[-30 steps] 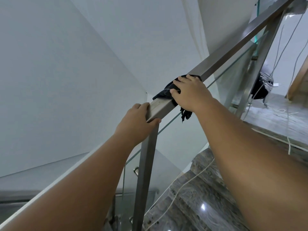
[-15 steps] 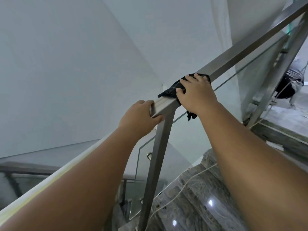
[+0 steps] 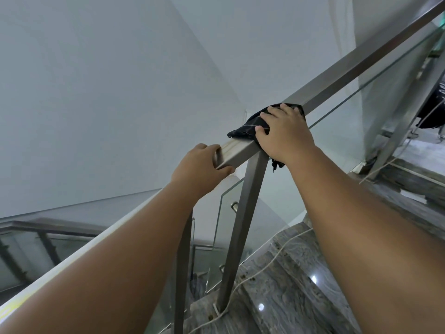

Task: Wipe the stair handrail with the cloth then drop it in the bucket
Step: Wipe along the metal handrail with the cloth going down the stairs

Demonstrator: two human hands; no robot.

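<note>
A square brushed-steel handrail (image 3: 361, 61) climbs from the centre to the upper right. My right hand (image 3: 283, 133) lies flat over a black cloth (image 3: 248, 127) and presses it around the rail; a cloth end (image 3: 275, 165) hangs below my wrist. Lower down, my left hand (image 3: 201, 168) grips the rail's end, fingers over the top and thumb underneath. No bucket is in view.
A steel post (image 3: 243, 227) stands under the rail, with glass panels (image 3: 356, 112) beside it. Grey marble steps (image 3: 284, 285) carry a white cord (image 3: 269, 263). White walls fill the left. A lower railing (image 3: 48, 227) runs at bottom left. A dark object (image 3: 433, 109) sits on the landing.
The view has swung right and tilted, showing more of the lower stairs. Both hands keep their places on the rail, the right one still pressing the cloth.
</note>
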